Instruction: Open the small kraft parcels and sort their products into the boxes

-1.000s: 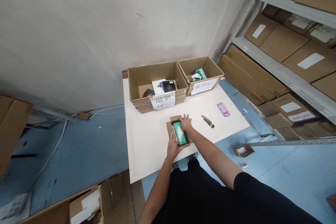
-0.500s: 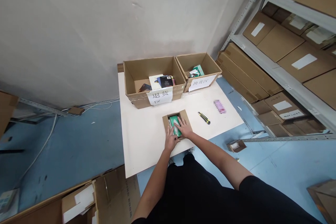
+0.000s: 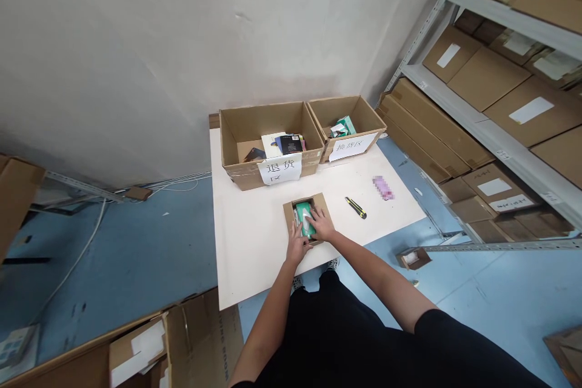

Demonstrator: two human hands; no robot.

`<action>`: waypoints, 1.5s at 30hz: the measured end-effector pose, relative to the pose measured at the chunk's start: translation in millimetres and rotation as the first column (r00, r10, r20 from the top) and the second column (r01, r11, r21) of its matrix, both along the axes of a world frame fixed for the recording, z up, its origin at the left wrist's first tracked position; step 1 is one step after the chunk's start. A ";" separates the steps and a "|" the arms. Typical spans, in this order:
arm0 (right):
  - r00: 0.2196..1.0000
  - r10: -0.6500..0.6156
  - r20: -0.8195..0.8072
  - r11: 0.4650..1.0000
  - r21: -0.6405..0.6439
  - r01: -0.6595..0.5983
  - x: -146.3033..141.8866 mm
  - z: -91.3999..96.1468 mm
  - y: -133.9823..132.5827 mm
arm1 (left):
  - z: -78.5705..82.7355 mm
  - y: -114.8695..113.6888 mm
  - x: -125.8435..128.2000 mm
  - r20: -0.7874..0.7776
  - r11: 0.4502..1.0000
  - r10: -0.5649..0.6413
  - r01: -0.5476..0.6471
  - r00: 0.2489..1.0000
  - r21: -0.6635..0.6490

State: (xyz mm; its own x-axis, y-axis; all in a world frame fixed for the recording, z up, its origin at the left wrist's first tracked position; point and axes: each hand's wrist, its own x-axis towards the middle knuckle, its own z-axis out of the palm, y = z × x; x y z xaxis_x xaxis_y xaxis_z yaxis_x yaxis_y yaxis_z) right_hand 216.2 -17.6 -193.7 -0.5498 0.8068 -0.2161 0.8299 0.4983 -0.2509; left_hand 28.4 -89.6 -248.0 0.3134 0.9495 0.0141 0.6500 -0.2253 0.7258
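A small open cardboard box (image 3: 324, 201) sits near the front of the white table, its flaps spread outward. Inside lies a green package (image 3: 304, 216) with a white patch on top. My right hand (image 3: 322, 225) reaches over the box's right side, fingers spread and touching the green package. At the near left rim is my left hand (image 3: 297, 245), its fingers apart and reaching in beside the package. I cannot make out a firm grip by either hand. To the right of the box lies a yellow-and-black utility knife (image 3: 356, 207).
Two larger labelled cartons stand at the table's back: the left one (image 3: 236, 177) holds books, the right one (image 3: 324, 150) green-and-white boxes. A blurred pink item (image 3: 384, 187) lies on the table's right. Shelving with cartons (image 3: 482, 79) rises at right; an open carton (image 3: 200, 339) stands lower left.
The whole view has shifted slightly. Both hands stay at the small box, with the fingers changing place only a little over the green package.
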 end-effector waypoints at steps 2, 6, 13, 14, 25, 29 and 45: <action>0.999 0.019 -0.034 1.000 -0.017 -0.019 -5.1 2.1 9.5 | -1.0 1.8 0.1 0.007 1.000 -0.003 0.003 1.000 -0.017; 0.999 -0.038 -0.012 0.997 -0.071 0.038 -27.7 3.6 37.7 | -1.4 3.3 1.6 -0.014 0.998 -0.013 0.012 1.000 -0.055; 0.969 -0.197 0.147 0.937 -0.262 0.230 -65.0 -4.7 59.3 | 4.1 -3.2 2.4 -0.021 0.998 0.007 -0.008 1.000 -0.068; 0.968 -0.205 0.144 0.939 -0.251 0.236 -66.0 -5.2 57.8 | 4.5 -4.0 2.5 -0.020 0.998 0.015 -0.016 1.000 -0.068; 0.941 -0.338 -0.007 0.938 0.083 0.338 -54.4 20.2 33.0 | -1.9 -1.1 7.6 -0.002 0.999 0.016 -0.016 1.000 -0.041; 0.924 -0.368 -0.105 0.913 0.145 0.380 -46.1 21.6 14.8 | -7.1 -8.8 7.4 0.061 0.997 0.076 -0.075 0.995 -0.017; 0.928 -0.372 0.016 0.928 0.015 0.372 -60.0 64.9 30.4 | 0.1 -9.0 3.0 0.097 0.990 0.141 -0.141 0.985 -0.009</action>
